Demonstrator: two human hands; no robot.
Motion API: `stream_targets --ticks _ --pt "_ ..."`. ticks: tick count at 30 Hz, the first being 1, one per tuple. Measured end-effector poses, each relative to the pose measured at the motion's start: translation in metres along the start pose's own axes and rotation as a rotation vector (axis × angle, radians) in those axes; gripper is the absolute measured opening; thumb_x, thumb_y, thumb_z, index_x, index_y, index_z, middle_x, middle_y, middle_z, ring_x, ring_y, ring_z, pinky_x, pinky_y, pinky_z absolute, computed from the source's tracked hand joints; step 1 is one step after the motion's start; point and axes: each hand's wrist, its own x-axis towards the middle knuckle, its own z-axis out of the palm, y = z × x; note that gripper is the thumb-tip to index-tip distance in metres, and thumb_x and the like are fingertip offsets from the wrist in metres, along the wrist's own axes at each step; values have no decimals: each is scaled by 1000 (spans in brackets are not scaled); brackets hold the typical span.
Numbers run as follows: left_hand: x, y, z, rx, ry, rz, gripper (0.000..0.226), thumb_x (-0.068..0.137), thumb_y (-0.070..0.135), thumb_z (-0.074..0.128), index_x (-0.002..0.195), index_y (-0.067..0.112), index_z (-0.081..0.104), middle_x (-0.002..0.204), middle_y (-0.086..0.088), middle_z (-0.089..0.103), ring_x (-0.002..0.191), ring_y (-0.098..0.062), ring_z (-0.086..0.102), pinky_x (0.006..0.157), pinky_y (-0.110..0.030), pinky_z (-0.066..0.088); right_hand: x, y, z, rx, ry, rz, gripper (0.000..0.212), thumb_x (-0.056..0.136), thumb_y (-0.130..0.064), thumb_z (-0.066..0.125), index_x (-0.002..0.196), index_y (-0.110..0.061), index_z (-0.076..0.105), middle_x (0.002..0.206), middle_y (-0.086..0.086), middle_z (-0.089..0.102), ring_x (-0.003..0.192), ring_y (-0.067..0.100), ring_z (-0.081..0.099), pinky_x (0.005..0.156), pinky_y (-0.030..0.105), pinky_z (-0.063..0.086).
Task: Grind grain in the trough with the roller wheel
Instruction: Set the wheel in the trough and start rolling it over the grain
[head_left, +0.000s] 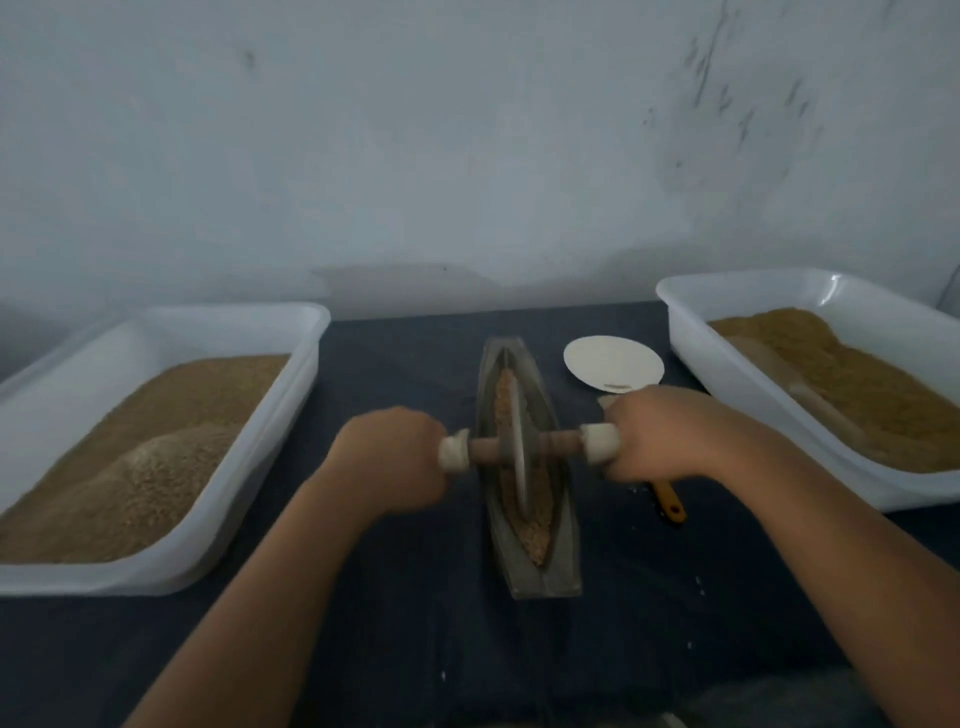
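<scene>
Dark cloth (405, 649) is lying under a narrow, boat-shaped metal trough (563, 571) holding coarse tan grain (540, 519). The left hand (395, 457) and right hand (660, 436) are each clamping a white-wrapped end of the wooden axle (558, 441), with the thin disc-shaped roller wheel (519, 457) standing upright mid-trough

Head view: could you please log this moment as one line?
step: grinding; left hand: grips handle; right hand: grips handle; wheel: in trough, on grain
</scene>
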Motion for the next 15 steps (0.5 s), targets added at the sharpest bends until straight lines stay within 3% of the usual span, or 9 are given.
stream_targets --ticks 2,6,9,11,12,15 --pt "-9 1 2 -27 -42 -20 23 70 53 57 68 30 58 64 12 56 58 -9 53 52 -28 37 -11 -8 -5 -40 78 -22 28 70 -59 73 76 -33 64 71 -7 67 63 6 63 50 28 42" --pt "-14 5 2 -149 -76 -87 21 75 50 59 70 30 63 66 11 63 59 -8 59 49 -28 39 -14 -24 -21 -155 157 -63 30 71 -57 72 82 -32 59 78 -7 63 69 10 60 55 29 45" --pt "-17 4 11 -236 -5 -145 23 76 53 60 69 31 63 65 14 62 59 -6 58 50 -26 38 -15 -22 -33 -87 137 -151 53 66 -78 73 99 -40 57 93 -14 63 83 7 61 65 33 49" --pt "-20 2 19 -289 57 -172 28 78 57 57 69 31 63 65 14 62 60 -6 58 51 -26 39 -24 -16 -42 174 215 -217 67 67 -93 64 119 -50 57 111 -22 62 100 0 60 80 31 52" --pt "-22 1 22 -316 80 -183 31 79 59 55 69 31 63 65 13 62 60 -7 59 52 -27 41 -29 -11 -45 383 326 -229 63 73 -94 59 121 -53 58 116 -26 62 106 -4 60 85 30 52" --pt "-25 1 29 -378 129 -206 38 83 62 51 66 30 63 63 11 63 59 -11 61 56 -29 48 -37 14 -36 880 761 -33 34 96 -72 49 98 -44 69 101 -23 71 94 -5 66 81 34 52"
